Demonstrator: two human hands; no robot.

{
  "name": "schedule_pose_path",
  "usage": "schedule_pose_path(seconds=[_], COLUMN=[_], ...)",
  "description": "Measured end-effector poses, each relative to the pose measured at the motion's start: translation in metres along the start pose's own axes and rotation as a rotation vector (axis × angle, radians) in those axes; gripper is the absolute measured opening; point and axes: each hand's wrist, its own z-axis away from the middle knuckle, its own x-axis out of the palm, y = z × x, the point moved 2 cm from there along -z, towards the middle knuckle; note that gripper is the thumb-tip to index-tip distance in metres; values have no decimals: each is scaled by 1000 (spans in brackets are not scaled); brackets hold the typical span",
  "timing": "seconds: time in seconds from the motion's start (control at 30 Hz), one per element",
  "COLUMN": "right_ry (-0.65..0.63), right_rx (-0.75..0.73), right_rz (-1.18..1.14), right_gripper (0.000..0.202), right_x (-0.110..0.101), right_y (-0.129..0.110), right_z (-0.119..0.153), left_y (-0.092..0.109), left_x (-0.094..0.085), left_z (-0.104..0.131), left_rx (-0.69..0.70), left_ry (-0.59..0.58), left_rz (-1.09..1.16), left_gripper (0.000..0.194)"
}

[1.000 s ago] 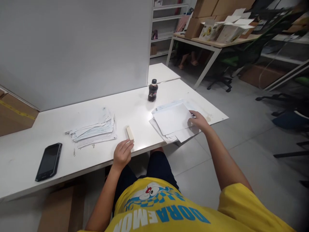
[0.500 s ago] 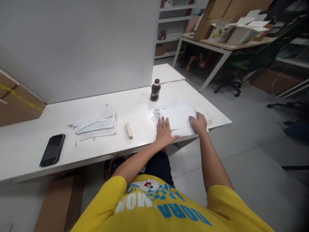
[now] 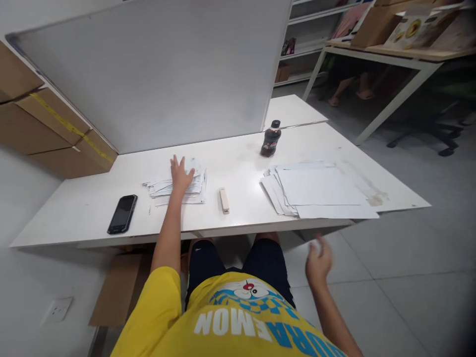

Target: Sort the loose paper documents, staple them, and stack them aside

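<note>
My left hand [image 3: 181,177] lies with spread fingers over the left stack of papers [image 3: 199,191], covering part of it. In front of the table edge, my right hand [image 3: 319,262] hangs in the air, slightly blurred, its fingers apart and nothing in it. The right stack of papers [image 3: 320,186] rests on the white table [image 3: 238,158], its sheets fanned out unevenly and the lowest corner at the front edge. Between the two stacks is a cream stapler-like object [image 3: 224,200].
A dark drink bottle [image 3: 270,140] stands behind the right stack. A black phone [image 3: 122,214] lies at the left. Cardboard boxes [image 3: 55,124] sit at the far left, beside a grey-white panel [image 3: 167,74]. Beyond another desk [image 3: 386,57], a person's feet show.
My left hand has moved from the right stack to the left one. My right hand has let go of the right stack and dropped off the table edge. The view has turned left.
</note>
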Motion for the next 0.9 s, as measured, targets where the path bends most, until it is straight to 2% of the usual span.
schedule_pose_path(seconds=[0.03,0.07,0.13,0.2,0.23,0.3,0.37,0.43,0.5,0.6,0.67,0.73,0.83,0.9], right_ry=[-243,-433,-686,-846,-924,-1101,-1262,-1292,-1235,-1208,-1193,-1099,-927,-874], right_rx=[56,101,131,183,208,242,240,215,172,165,251,388,507,486], right_rz=[2,29,77,28,-44,-211,-319,-366,-451,-673,-833,-921,-868,-788], right_gripper=[66,71,82,83,80,72,66,61,55,52,58,59,52,52], right_x=[19,36,59,70,71,70,64,58,54,56,63,73,84,88], right_y=[9,16,18,8,-2,-28,-55,-81,-106,-143,-164,-177,-179,-174], right_z=[28,52,84,97,99,102,105,105,100,90,84,81,77,74], left_y=[-20,-35,-49,-49,-48,-45,-40,-32,-21,0,8,8,-8,-21], left_x=[-8,-12,-13,-10,-9,-14,-26,-40,-48,-44,-35,-25,-18,-19], left_z=[-8,-11,-4,13,22,41,61,85,113,154,180,203,233,248], left_rx=[-82,-142,-193,-193,-195,-207,-223,-242,-273,-370,-472,-574,-683,-727], left_ry=[-26,-41,-37,3,22,50,150,311,442,466,448,430,405,350], left_rz=[-62,-103,-128,-116,-110,-103,80,476,915,1294,1406,1415,1313,1272], left_gripper=[66,62,46,29,26,29,32,31,30,31,29,26,23,25])
